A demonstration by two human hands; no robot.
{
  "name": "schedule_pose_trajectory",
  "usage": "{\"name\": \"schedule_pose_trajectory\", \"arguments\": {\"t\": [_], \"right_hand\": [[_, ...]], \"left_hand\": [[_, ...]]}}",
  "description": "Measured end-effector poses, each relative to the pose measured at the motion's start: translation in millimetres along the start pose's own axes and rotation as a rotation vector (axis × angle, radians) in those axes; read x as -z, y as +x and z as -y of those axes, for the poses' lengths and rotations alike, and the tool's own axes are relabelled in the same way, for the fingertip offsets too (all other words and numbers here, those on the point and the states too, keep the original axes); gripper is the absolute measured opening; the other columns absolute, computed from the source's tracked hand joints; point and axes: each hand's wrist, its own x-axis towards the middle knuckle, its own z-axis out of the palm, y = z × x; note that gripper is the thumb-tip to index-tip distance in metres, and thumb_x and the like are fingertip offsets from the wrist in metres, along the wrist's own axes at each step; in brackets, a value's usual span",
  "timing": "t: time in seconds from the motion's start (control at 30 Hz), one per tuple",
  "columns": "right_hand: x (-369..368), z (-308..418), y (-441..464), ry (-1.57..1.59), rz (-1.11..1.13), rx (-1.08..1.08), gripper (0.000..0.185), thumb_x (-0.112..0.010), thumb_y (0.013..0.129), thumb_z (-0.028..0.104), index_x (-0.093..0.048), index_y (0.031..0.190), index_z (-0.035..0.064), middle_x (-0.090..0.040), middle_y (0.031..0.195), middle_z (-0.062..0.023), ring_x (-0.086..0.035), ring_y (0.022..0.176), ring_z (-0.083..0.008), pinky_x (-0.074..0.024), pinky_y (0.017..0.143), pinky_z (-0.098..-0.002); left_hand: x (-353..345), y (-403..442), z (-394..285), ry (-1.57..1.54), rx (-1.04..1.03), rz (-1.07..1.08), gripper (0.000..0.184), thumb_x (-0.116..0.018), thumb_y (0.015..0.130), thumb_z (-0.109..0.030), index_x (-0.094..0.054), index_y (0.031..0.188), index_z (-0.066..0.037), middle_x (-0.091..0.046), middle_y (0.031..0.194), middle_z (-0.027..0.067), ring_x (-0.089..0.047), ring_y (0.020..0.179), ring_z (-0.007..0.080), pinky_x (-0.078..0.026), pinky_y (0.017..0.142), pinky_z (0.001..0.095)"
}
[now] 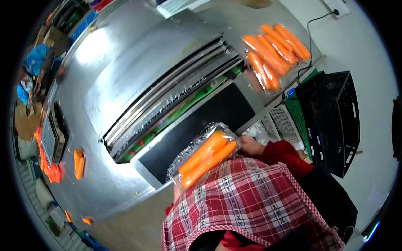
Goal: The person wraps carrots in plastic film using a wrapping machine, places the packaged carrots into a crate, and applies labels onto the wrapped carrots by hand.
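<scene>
A tray of carrots [208, 158] in clear plastic film is held up at the near edge of the wrapping machine, in front of a checked apron. My right hand [251, 147] grips its right end, the fingers partly hidden by the pack. At the left end, my left hand [178, 191] is closed on the pack's lower corner, with most of it out of sight behind film and apron. Loose film bunches along the pack's upper side. Just beyond lies the machine's black plate [203, 125], and behind that a film roll [176, 100] sits in a slot.
Several wrapped carrot packs [276, 54] lie at the table's right end, near a black cable [309, 39]. Black crates [335, 121] stand on the right. On the left are loose carrots [78, 164], a scale-like device [54, 133] and orange netting [51, 172].
</scene>
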Motion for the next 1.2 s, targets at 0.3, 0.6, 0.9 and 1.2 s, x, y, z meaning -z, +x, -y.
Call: {"name": "schedule_pose_trajectory", "arguments": {"t": [0.3, 0.6, 0.9, 1.2], "right_hand": [[-17, 103, -19, 0.419, 0.627, 0.142, 0.022, -0.061, 0.094, 0.017, -0.058, 0.078, 0.0029, -0.052, 0.072, 0.0059, -0.048, 0.067, -0.0034, -0.0390, 0.060, -0.0209], [-7, 141, -46, 0.107, -0.234, 0.323, 0.023, -0.056, 0.094, 0.015, -0.067, 0.082, -0.0014, -0.068, 0.081, -0.0114, -0.065, 0.079, -0.0176, -0.0516, 0.075, -0.0319], [134, 124, 80, 0.381, -0.661, 0.321, 0.029, -0.058, 0.094, 0.028, -0.062, 0.095, -0.0007, -0.064, 0.083, -0.0115, -0.061, 0.075, -0.0228, -0.0507, 0.073, -0.0345], [274, 143, 99, -0.795, -1.268, 0.019, 0.039, -0.053, 0.097, 0.034, -0.056, 0.110, -0.0030, -0.062, 0.101, -0.0162, -0.060, 0.092, -0.0312, -0.0491, 0.083, -0.0373]], "left_hand": [[-177, -63, -166, 0.686, -0.419, 1.346, 0.018, -0.063, 0.089, -0.009, -0.052, 0.079, 0.000, -0.051, 0.066, 0.0044, -0.047, 0.058, 0.0138, -0.037, 0.054, 0.0294], [-201, -45, -150, 0.726, -0.259, 0.996, 0.015, -0.058, 0.096, -0.015, -0.054, 0.088, -0.004, -0.050, 0.076, -0.0039, -0.043, 0.070, 0.0038, -0.039, 0.060, 0.0236], [-16, 19, -290, 0.527, -1.433, -0.579, 0.021, -0.071, 0.084, -0.012, -0.060, 0.098, -0.003, -0.063, 0.081, 0.0097, -0.062, 0.071, 0.0202, -0.049, 0.065, 0.0301], [299, 153, -410, 1.664, -0.896, -1.325, 0.073, -0.075, 0.067, -0.011, -0.045, 0.132, -0.001, -0.049, 0.132, 0.0168, -0.046, 0.124, 0.0341, -0.041, 0.097, 0.0458]]}}
